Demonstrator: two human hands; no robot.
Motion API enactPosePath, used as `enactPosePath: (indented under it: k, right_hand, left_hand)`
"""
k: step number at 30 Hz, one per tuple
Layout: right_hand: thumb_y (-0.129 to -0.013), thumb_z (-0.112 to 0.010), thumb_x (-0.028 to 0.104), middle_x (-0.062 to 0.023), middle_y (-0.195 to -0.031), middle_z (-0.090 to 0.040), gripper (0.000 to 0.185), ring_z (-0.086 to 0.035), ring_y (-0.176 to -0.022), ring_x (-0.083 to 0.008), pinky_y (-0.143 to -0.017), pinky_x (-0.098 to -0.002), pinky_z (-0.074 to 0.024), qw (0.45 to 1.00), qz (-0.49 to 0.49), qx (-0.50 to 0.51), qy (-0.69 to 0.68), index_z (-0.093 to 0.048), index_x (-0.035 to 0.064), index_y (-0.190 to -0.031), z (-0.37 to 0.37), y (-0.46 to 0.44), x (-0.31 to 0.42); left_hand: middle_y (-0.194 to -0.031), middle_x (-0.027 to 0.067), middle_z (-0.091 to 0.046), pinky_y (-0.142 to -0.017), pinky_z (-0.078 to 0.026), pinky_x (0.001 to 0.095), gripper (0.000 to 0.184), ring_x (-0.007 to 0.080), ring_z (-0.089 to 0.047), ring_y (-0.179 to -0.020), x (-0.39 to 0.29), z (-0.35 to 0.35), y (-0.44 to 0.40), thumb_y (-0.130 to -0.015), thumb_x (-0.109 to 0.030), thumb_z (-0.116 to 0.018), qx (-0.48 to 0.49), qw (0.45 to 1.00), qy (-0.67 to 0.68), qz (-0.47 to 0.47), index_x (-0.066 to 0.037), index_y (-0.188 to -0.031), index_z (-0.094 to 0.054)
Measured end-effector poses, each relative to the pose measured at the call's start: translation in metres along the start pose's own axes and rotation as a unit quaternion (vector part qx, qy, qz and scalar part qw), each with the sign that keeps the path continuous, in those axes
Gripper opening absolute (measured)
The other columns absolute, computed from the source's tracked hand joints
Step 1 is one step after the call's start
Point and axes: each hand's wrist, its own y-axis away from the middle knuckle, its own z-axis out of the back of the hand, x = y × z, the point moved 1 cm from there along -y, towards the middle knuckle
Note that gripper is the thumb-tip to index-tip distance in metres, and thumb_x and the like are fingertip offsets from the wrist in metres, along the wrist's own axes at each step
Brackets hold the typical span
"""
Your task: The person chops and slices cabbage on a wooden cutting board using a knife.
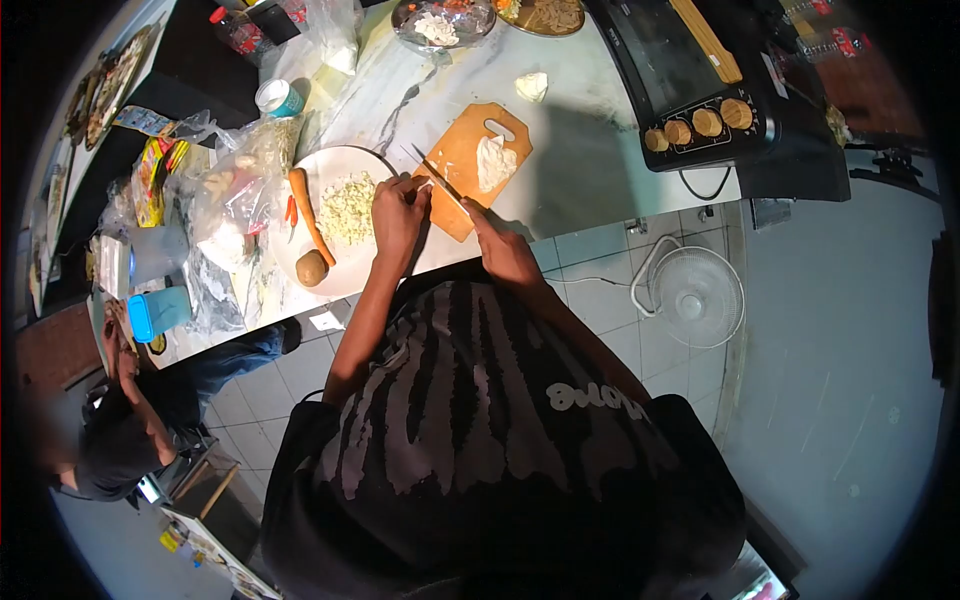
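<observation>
My right hand (503,243) is closed round the handle of a knife (440,180), its blade slanting up and left over the wooden cutting board (459,222). At the board's left edge, my left hand (398,217) has its fingers pinched together near the blade. A small pale bit shows at the fingertips, too small to name. On the board's right side lies a pale cabbage piece (496,163), with small scraps near the blade. Beside my left hand is a white plate (290,262) holding chopped pale-green pieces (348,210), a carrot (304,200), red chillies (291,212) and a brown potato (311,268).
Another pale chunk (532,87) lies beyond the board. A metal bowl (445,38) stands at the back. To the right is a black oven (690,110). Plastic bags (245,180) and a blue-lidded container (158,313) crowd the left, where another person (125,430) is.
</observation>
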Motion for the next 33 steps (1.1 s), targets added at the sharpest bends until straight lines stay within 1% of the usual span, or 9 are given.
enactPosePath:
  k: [2, 3, 7, 12, 16, 20, 25, 31, 33]
  right_hand:
    - [-0.099, -0.049, 0.008, -0.0332, -0.085, -0.061, 0.057, -0.064, -0.078, -0.0492, -0.067, -0.0522, -0.0490, 1.000, 0.008, 0.000, 0.008, -0.039, 0.0191, -0.154, -0.007, 0.000, -0.005]
    - [-0.099, -0.049, 0.008, -0.0335, -0.086, -0.061, 0.057, -0.064, -0.078, -0.0495, -0.067, -0.0523, -0.0492, 1.000, 0.013, -0.002, 0.015, -0.039, 0.0192, -0.154, -0.008, 0.001, -0.004]
    - [-0.099, -0.048, 0.008, -0.0335, -0.086, -0.062, 0.057, -0.063, -0.079, -0.0501, -0.069, -0.0540, -0.0488, 1.000, 0.018, 0.002, -0.005, -0.038, 0.0190, -0.154, -0.006, 0.001, -0.001]
    - [-0.097, -0.049, 0.009, -0.0313, -0.084, -0.064, 0.059, -0.064, -0.078, -0.0500, -0.071, -0.0572, -0.0497, 0.996, -0.051, 0.048, 0.051, -0.038, 0.0195, -0.153, -0.003, -0.003, 0.008]
    - [-0.096, -0.050, 0.008, -0.0307, -0.082, -0.065, 0.058, -0.065, -0.078, -0.0493, -0.071, -0.0570, -0.0503, 0.997, -0.040, 0.035, 0.061, -0.039, 0.0186, -0.152, -0.009, -0.009, 0.004]
    - [-0.095, -0.053, 0.010, -0.0275, -0.081, -0.067, 0.056, -0.067, -0.078, -0.0467, -0.071, -0.0549, -0.0524, 0.997, 0.003, -0.016, 0.075, -0.043, 0.0156, -0.150, -0.011, -0.009, 0.007]
    - [-0.095, -0.052, 0.009, -0.0267, -0.083, -0.067, 0.055, -0.068, -0.080, -0.0455, -0.071, -0.0544, -0.0525, 0.997, -0.017, -0.007, 0.071, -0.045, 0.0150, -0.149, -0.010, -0.008, 0.009]
    - [-0.096, -0.052, 0.009, -0.0266, -0.086, -0.068, 0.053, -0.068, -0.078, -0.0446, -0.071, -0.0527, -0.0542, 0.995, 0.030, -0.052, 0.079, -0.047, 0.0179, -0.148, -0.012, -0.007, 0.010]
    - [-0.096, -0.052, 0.008, -0.0263, -0.091, -0.068, 0.054, -0.068, -0.081, -0.0440, -0.072, -0.0516, -0.0555, 0.993, -0.021, -0.011, 0.118, -0.047, 0.0201, -0.149, -0.009, -0.010, 0.018]
  left_hand:
    - [-0.082, 0.0161, -0.069, -0.073, -0.051, 0.0384, 0.019, 0.0294, -0.066, -0.079, 0.002, -0.001, -0.001, -0.085, -0.017, -0.078, 0.010, 0.995, 0.071, 0.076, -0.004, -0.099, -0.079]
    - [-0.082, 0.0161, -0.069, -0.073, -0.051, 0.0384, 0.019, 0.0294, -0.066, -0.079, 0.002, 0.000, -0.001, -0.085, -0.017, -0.078, 0.010, 0.995, 0.071, 0.076, -0.004, -0.099, -0.079]
    - [-0.078, 0.0142, -0.066, -0.071, -0.051, 0.0388, 0.015, 0.0296, -0.062, -0.079, 0.000, 0.000, 0.002, -0.082, -0.013, -0.079, -0.018, 0.996, 0.071, 0.048, -0.001, -0.091, -0.078]
    - [-0.079, 0.0142, -0.066, -0.073, -0.050, 0.0394, 0.015, 0.0301, -0.062, -0.079, 0.001, 0.001, 0.003, -0.084, -0.014, -0.078, -0.017, 0.997, 0.070, 0.039, 0.000, -0.090, -0.078]
    - [-0.083, 0.0159, -0.066, -0.076, -0.050, 0.0409, 0.016, 0.0320, -0.061, -0.084, 0.004, 0.002, 0.000, -0.086, -0.013, -0.076, 0.003, 1.000, 0.029, -0.006, -0.001, -0.096, -0.077]
    - [-0.088, 0.0177, -0.065, -0.079, -0.049, 0.0430, 0.018, 0.0342, -0.061, -0.089, 0.008, 0.000, 0.006, -0.087, -0.011, -0.073, 0.001, 0.999, 0.003, -0.053, -0.002, -0.102, -0.077]
    - [-0.087, 0.0173, -0.064, -0.080, -0.049, 0.0436, 0.017, 0.0344, -0.060, -0.089, 0.004, 0.002, 0.006, -0.087, -0.011, -0.072, -0.015, 0.999, 0.019, -0.042, -0.002, -0.101, -0.077]
    - [-0.083, 0.0154, -0.063, -0.079, -0.049, 0.0428, 0.016, 0.0330, -0.060, -0.086, 0.005, 0.005, 0.003, -0.086, -0.011, -0.073, 0.009, 1.000, 0.007, -0.017, -0.003, -0.100, -0.077]
    - [-0.082, 0.0149, -0.063, -0.078, -0.049, 0.0426, 0.016, 0.0326, -0.060, -0.084, 0.004, 0.003, 0.007, -0.086, -0.012, -0.073, 0.007, 1.000, 0.014, -0.026, -0.004, -0.099, -0.077]
